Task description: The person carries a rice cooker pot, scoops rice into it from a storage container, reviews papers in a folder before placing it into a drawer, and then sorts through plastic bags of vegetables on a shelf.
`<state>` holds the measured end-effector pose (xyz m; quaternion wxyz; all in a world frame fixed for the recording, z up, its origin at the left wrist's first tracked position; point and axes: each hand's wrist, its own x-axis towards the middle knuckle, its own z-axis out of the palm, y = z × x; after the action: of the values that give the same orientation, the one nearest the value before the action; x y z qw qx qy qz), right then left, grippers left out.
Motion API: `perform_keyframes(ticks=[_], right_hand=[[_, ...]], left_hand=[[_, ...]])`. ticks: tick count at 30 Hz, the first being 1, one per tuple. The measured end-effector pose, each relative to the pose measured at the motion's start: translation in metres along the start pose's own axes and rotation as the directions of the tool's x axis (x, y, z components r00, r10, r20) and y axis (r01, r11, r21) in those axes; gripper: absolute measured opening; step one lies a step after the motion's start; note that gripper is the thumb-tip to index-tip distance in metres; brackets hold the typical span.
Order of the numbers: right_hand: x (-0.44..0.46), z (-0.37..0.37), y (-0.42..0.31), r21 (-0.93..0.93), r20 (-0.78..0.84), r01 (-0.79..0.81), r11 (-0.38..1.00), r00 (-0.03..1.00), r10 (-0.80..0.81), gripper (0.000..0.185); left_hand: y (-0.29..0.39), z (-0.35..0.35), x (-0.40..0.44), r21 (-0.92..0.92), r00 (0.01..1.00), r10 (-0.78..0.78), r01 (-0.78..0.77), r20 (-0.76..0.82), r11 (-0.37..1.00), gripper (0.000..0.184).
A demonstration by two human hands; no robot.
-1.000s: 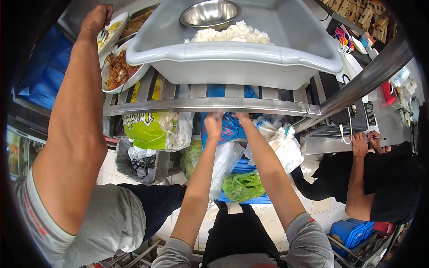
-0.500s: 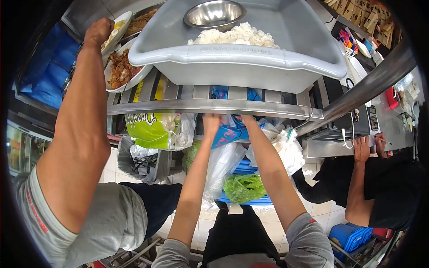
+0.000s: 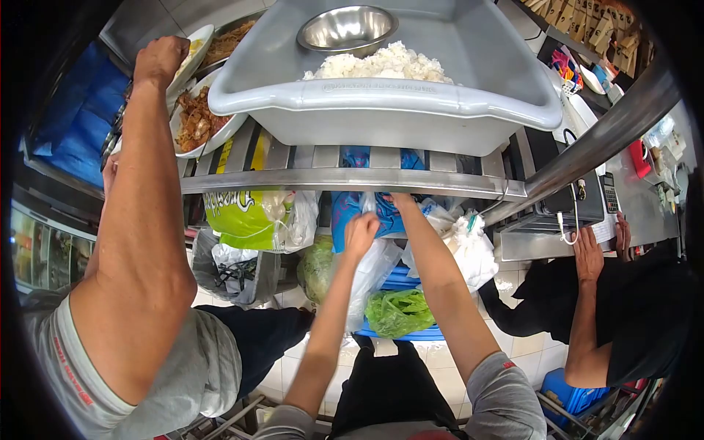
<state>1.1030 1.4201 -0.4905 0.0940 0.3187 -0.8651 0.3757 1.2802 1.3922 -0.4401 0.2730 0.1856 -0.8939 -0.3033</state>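
Note:
My left hand (image 3: 361, 232) is closed in front of the blue bag (image 3: 345, 213) with pink lettering, under the metal shelf edge. A strip of pale plastic (image 3: 367, 201) rises from its fingers toward the shelf. My right hand (image 3: 398, 200) reaches in at the bag's right side; the shelf rail and the bag hide most of its fingers. Below hang clear plastic bags (image 3: 367, 282). A bag of leafy greens (image 3: 400, 312) lies on blue plastic lids or crates, and a bagged green vegetable (image 3: 316, 268) sits to the left.
Above is a grey tub (image 3: 389, 121) with cooked rice (image 3: 385, 62) and a steel bowl (image 3: 348, 29). A co-worker's arm (image 3: 147, 220) reaches past on the left, near a dish of meat (image 3: 198, 125). Another person's hand (image 3: 587, 253) rests on the right counter. A bin (image 3: 242, 268) stands below.
My left hand has come back from under the shelf toward me, drawing pale plastic with it. My right hand stays by the blue bag. The left co-worker's other hand has come into view.

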Motion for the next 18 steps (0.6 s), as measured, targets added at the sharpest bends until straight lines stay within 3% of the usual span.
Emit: perform_keyframes(ticks=[3, 6, 9, 13, 16, 18], right_hand=[[-0.004, 0.0, 0.001, 0.0, -0.008, 0.001, 1.0, 1.0, -0.001, 0.027], [-0.011, 0.007, -0.002, -0.006, -0.013, 0.012, 1.0, 1.0, -0.012, 0.027], [-0.02, 0.019, -0.008, 0.02, -0.042, -0.011, 1.0, 0.999, 0.012, 0.027], [-0.046, -0.021, -0.054, 0.223, -0.019, -0.102, 0.969, 0.994, 0.109, 0.019], [-0.054, -0.031, -0.054, 0.043, 0.111, 0.18, 0.983, 0.977, -0.184, 0.016], [-0.052, -0.029, -0.052, -0.061, 0.185, 0.175, 0.983, 0.97, -0.161, 0.017]], left_hand=[[0.009, -0.015, -0.027, -0.213, 0.94, -0.34, 0.331, -0.003, 0.919, 0.018], [0.025, -0.038, -0.009, -0.024, 0.909, -0.336, 0.352, 0.244, 0.936, 0.016], [0.013, -0.05, 0.001, 0.112, 0.95, -0.032, -0.003, 0.312, 0.994, 0.013], [0.009, -0.053, 0.007, 0.017, 0.936, 0.073, -0.084, 0.345, 0.996, 0.01], [0.013, -0.045, 0.0, -0.054, 0.942, 0.073, -0.059, 0.329, 0.997, 0.008], [0.014, -0.045, -0.003, -0.046, 0.962, 0.064, -0.053, 0.266, 0.998, 0.008]])
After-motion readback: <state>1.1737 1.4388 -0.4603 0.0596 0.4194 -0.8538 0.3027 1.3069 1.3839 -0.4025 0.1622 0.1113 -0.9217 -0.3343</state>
